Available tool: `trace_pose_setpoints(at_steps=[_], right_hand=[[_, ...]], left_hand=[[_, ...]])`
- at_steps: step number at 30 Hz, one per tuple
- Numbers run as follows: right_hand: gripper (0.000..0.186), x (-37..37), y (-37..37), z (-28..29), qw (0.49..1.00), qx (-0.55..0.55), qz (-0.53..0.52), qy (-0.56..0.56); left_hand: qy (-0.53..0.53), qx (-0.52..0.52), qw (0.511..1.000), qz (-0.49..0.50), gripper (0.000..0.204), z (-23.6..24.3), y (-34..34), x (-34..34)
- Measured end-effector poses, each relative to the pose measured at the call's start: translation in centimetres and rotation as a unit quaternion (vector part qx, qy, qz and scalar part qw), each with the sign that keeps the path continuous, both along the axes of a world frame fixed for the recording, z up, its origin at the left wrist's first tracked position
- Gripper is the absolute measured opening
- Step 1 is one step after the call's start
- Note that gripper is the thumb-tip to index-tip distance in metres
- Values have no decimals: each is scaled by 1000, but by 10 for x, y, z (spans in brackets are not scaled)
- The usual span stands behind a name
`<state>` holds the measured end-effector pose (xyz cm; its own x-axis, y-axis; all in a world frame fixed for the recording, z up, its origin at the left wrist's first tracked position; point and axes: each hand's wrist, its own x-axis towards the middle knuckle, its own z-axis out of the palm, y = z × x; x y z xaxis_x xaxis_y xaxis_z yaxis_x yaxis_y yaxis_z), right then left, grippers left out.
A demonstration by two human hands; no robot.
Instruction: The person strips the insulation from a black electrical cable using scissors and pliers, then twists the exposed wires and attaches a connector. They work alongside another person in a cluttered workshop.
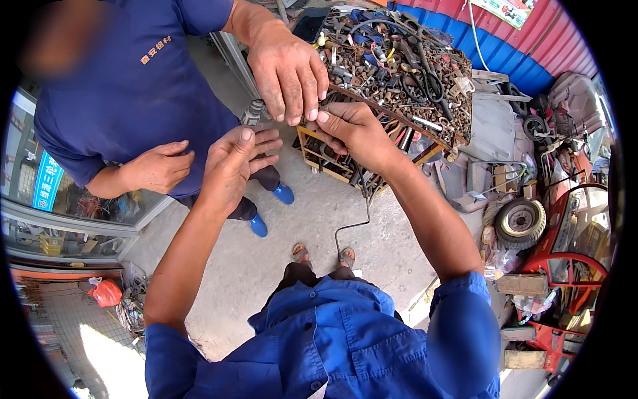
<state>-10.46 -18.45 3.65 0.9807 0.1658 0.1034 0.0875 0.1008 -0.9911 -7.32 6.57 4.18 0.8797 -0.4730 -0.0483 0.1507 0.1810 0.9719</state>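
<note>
My left hand is turned partly palm up, thumb raised and fingers loosely curled. A small grey metal fitting sticks up at its finger side and seems held there; the grip is partly hidden. My right hand is closed in a pinch, its thumb and forefinger meeting the fingertips of a co-worker's hand. What lies between these fingertips is too small and covered to make out. The co-worker's other hand hangs half curled before a dark blue shirt.
Beyond my right hand, a rusty tray is heaped with nuts, bolts and metal parts. Below it stands a yellow-edged box. A thin bent dark rod reaches toward my feet. A wheel and scrap lie right; a glass cabinet stands left.
</note>
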Motion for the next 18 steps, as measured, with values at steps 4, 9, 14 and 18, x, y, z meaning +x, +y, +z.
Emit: trace_pose_setpoints(at_steps=[4,9,14,18], right_hand=[[31,23,6,1,993,-33,-17,-112],[28,36,7,15,992,36,-7,-119],[29,56,15,14,991,58,-22,-119],[38,60,21,26,988,13,-22,-155]], left_hand=[[-30,67,997,30,50,-11,14,-3],[-117,249,961,23,40,-36,54,-1],[-61,202,977,17,42,-66,87,-14],[-89,204,972,77,27,-60,93,-30]])
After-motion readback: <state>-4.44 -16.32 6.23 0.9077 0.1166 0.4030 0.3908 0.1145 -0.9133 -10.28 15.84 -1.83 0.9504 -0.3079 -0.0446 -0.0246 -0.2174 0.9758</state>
